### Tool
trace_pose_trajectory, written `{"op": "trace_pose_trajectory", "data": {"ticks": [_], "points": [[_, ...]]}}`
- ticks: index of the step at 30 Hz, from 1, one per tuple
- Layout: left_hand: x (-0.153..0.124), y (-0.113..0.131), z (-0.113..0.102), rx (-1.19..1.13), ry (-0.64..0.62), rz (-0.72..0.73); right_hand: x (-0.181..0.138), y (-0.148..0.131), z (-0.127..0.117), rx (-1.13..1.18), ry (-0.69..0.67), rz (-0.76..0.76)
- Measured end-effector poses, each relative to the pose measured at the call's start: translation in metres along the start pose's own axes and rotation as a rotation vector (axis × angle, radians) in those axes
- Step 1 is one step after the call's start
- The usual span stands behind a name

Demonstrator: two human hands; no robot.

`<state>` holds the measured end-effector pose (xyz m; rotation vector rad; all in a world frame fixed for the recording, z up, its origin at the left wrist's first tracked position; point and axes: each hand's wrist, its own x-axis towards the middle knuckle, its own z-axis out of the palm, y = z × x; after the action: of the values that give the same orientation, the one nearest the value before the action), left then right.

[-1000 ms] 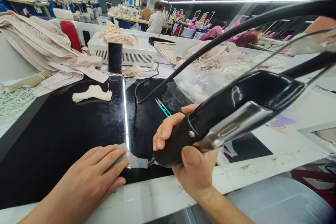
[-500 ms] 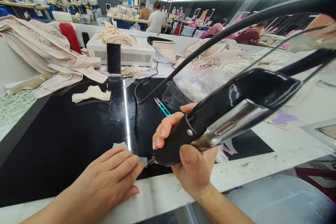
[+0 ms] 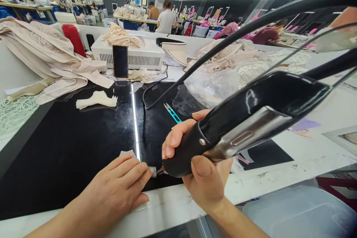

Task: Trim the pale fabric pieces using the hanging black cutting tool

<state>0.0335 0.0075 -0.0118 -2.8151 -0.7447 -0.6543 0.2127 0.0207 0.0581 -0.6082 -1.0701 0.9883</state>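
Observation:
My right hand [image 3: 205, 187] is wrapped around a black corded handheld tool [image 3: 251, 108] with a metal lever along its underside. The thumb presses near the front of the lever. Its thin tip points down-left, close to the edge of a small grey piece of sheet [image 3: 152, 171]. My left hand [image 3: 119, 178] lies flat over this piece, fingers stretched out, pinning it to the black mat [image 3: 69, 156]. Most of the grey piece is hidden under the fingers. Just beyond my right hand are teal thread snips [image 3: 173, 113].
A cream fabric scrap [image 3: 96, 99] lies on the mat's far left. Behind it stand a phone [image 3: 120, 61] and a white vented box [image 3: 145, 55]. Beige fabric strips [image 3: 52, 52] pile at left, clear plastic bags [image 3: 213, 85] at right. The tool's thick cable [image 3: 212, 52] arcs overhead.
The rear end of the handheld tool has shifted slightly to the right, and its tip stays by the grey piece. My left hand remains almost in the same place.

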Motion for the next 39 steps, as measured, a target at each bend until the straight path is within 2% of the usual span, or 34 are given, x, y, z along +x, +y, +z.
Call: {"op": "trace_pose_trajectory", "data": {"ticks": [3, 13, 30, 39], "points": [[0.0020, -0.0006, -0.0023, 0.002, 0.008, 0.003, 0.0019, -0.0005, -0.0011, -0.014, 0.001, -0.057], [0.0018, 0.0008, -0.0031, -0.022, 0.004, -0.020, -0.0018, 0.0016, -0.0007, 0.012, -0.005, -0.039], [0.0079, 0.0011, -0.0066, -0.007, -0.035, -0.027, -0.0006, 0.0062, -0.0034, 0.033, -0.019, -0.074], [0.0035, 0.0011, -0.0036, 0.014, -0.014, -0.012, 0.0023, 0.0062, -0.0074, 0.007, -0.028, -0.114]]}}
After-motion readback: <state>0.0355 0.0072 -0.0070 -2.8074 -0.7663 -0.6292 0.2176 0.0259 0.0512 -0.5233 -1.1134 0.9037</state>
